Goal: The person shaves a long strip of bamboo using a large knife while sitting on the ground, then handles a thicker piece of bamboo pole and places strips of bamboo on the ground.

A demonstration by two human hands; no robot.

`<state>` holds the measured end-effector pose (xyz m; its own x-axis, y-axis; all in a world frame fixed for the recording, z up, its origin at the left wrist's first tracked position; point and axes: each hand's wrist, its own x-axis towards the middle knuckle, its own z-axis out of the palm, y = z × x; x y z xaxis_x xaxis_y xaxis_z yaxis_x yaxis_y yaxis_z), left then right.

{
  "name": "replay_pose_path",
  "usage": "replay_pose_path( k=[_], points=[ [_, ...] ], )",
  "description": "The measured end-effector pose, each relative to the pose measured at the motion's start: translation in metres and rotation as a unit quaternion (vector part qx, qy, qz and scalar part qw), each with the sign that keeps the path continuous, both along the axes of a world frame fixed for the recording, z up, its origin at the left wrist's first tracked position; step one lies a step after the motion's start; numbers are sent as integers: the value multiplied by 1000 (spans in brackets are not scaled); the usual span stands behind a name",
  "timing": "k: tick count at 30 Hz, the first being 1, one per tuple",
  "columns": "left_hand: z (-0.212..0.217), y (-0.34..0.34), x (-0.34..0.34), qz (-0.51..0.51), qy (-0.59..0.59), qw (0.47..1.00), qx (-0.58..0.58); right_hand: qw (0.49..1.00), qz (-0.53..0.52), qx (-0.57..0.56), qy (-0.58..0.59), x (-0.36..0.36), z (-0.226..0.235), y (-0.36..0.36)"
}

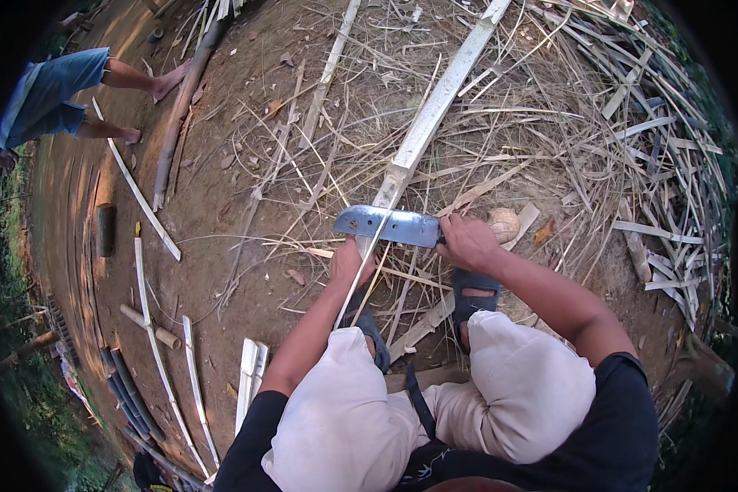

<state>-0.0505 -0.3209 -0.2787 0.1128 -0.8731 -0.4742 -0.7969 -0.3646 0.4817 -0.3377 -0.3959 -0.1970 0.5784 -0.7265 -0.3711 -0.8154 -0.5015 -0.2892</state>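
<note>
My right hand [469,241] is closed around the handle of a wide-bladed machete [406,228], whose blade points left and lies crosswise over a long split bamboo strip [435,111]. The strip runs from between my feet away to the far right. Just below the blade, my left hand [353,262] grips the strip's near end; its fingers are partly hidden. A thin pale sliver [357,283] crosses in front of the blade and reaches back toward my left knee.
Loose bamboo shavings [517,131] cover the ground ahead, heaped into a pile of strips [672,164] on the right. A dark pole [180,115] and split strips [250,373] lie to the left. Another person in blue shorts [53,86] stands far left. My sandalled feet [474,297] are close by.
</note>
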Motion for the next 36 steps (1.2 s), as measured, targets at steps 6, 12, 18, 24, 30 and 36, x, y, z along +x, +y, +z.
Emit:
replay_pose_path(
  k=[6,12,18,24,30,36],
  points=[
    [7,99,56,-27,-33,999,14,995,-73,-55,42,-25,-7,-67],
    [26,178,102,-19,-89,989,116,989,-117,-44,82,-37,8,-102],
    [29,200,97,0,-79,988,130,1000,-12,-14,21,-12,13,-36],
    [40,214,88,13,-76,987,138,997,58,-42,17,0,-6,-20],
    [48,219,96,13,-80,988,134,981,-184,-61,33,-54,-2,-79],
    [65,240,120,32,-99,984,146,999,14,8,44,5,19,-26]
  ],
)
